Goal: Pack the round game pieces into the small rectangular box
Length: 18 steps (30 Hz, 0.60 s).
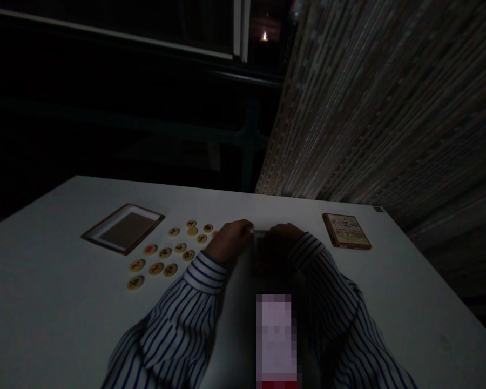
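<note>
Both my hands are at a dark rectangular thing [269, 262] with a pale far edge, standing on the white table in front of me; shadow hides what it is. My left hand [230, 240] is closed at its far left corner, thumb and fingers bent together, with a small whitish bit showing at the fingertips. My right hand [285, 235], mostly in shadow, is curled over its far right corner. Just left of my left hand lie several round wooden Chinese chess pieces [165, 253] with red or black characters. One disc [192, 231] shows a plain face.
An open shallow box part [99, 243] with a brown border lies at the table's left. On the right lies a flat box [348, 231] printed with characters. A string curtain [328, 108] hangs behind the white table's far right edge [348, 202]. The room is dim.
</note>
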Tool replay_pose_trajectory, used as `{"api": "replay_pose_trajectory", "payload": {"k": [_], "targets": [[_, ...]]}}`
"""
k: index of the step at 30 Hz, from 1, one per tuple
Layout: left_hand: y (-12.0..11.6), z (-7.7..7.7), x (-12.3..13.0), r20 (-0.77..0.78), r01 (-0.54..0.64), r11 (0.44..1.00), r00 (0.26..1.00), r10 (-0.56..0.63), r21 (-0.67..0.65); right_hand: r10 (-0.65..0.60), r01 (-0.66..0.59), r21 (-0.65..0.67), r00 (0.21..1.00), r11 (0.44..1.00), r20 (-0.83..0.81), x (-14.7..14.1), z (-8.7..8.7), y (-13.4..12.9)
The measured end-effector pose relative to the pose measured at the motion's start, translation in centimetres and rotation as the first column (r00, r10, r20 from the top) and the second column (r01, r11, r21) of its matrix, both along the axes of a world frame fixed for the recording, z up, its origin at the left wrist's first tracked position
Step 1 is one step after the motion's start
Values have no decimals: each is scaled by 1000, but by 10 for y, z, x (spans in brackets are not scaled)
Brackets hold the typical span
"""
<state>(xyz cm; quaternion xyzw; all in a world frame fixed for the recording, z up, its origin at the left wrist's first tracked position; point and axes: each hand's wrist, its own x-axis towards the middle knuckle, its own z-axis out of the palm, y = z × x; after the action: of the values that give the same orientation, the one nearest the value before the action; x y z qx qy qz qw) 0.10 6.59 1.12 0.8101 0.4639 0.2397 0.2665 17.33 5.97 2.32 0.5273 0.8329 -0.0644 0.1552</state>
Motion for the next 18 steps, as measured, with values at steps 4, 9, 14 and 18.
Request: {"api": "replay_pose_trajectory", "payload": {"k": [4,9,14,18], "targets": [[0,0,0,-10,-3,1000,1000,3,2,-4,4,-6,1000,1000,3,0,-1,0],[0,1,-1,-13,3,1000,1000,-3,5,-13,13,-17,1000,1000,-4,-1,1,-1],[-1,3,1,-23,-11,1000,1000,11,-7,-9,9,-17,1000,1000,5,-1,-1,-1],[-1,3,0,-31,-8,1000,999,8,0,-11,11,-1,1000,1000,4,-1,-3,-1]]}}
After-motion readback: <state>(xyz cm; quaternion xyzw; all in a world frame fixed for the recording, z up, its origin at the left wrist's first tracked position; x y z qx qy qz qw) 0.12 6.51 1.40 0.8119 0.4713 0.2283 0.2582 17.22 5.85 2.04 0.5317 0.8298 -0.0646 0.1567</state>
